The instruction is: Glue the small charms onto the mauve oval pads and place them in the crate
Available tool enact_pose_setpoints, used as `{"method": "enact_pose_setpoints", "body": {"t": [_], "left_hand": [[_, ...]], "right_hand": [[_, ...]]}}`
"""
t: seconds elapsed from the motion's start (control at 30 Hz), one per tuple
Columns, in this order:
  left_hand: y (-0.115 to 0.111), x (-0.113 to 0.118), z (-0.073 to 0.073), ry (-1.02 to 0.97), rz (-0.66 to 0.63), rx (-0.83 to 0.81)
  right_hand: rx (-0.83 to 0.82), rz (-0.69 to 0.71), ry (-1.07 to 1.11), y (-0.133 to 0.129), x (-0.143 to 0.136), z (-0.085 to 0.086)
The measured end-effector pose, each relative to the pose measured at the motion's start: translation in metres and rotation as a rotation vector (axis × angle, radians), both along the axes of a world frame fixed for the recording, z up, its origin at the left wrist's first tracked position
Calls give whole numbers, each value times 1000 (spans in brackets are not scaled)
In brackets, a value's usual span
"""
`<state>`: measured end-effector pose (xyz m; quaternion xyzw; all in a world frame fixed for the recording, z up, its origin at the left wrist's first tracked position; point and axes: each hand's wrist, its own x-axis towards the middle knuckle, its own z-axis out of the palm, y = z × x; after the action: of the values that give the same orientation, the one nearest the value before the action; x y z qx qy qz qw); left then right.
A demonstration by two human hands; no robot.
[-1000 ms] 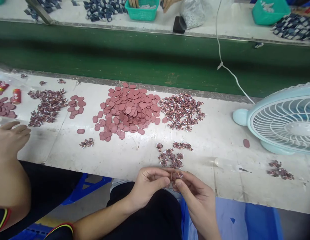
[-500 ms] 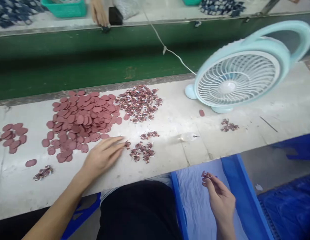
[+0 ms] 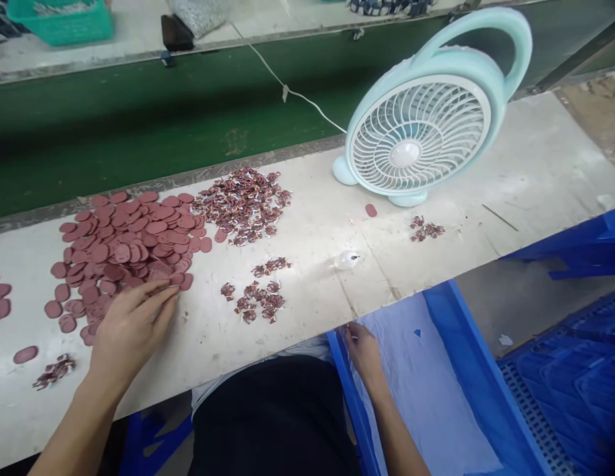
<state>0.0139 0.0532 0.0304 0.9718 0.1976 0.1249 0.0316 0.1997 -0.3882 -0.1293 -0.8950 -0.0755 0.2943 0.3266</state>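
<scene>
My left hand reaches over the lower right edge of a pile of flat reddish-brown oval discs. Its fingers are stretched out, touching discs there. At the table's front edge, over the blue crate, my right hand has its fingers pinched together; whatever is between them is too small to make out. Between the hands lies a loose group of small dark-brown figured pieces, with a short row just behind. A larger heap of similar pieces adjoins the discs.
A light-blue fan stands at the back right, its white cord running backward. A small clear container with a dark tip lies mid-table. A thin dark stick is farther right. White cloth lines the crate.
My left hand has moved from the small brown pieces left to the discs. My right hand has shifted left to the table edge. The view has turned right; the other person's hand is out of view.
</scene>
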Motion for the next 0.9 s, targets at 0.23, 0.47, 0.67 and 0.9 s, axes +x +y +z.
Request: {"method": "enact_pose_setpoints", "body": {"t": [0.23, 0.47, 0.67, 0.9], "left_hand": [[-8, -10, 13, -23, 133, 51], [-11, -10, 13, 29, 130, 5], [-15, -2, 22, 61, 222, -6], [-16, -18, 31, -37, 279, -424]], "right_hand": [[-121, 45, -11, 2, -8, -11], [-152, 42, -7, 6, -7, -13], [-107, -8, 10, 13, -7, -8], [21, -286, -55, 16, 3, 42]]}}
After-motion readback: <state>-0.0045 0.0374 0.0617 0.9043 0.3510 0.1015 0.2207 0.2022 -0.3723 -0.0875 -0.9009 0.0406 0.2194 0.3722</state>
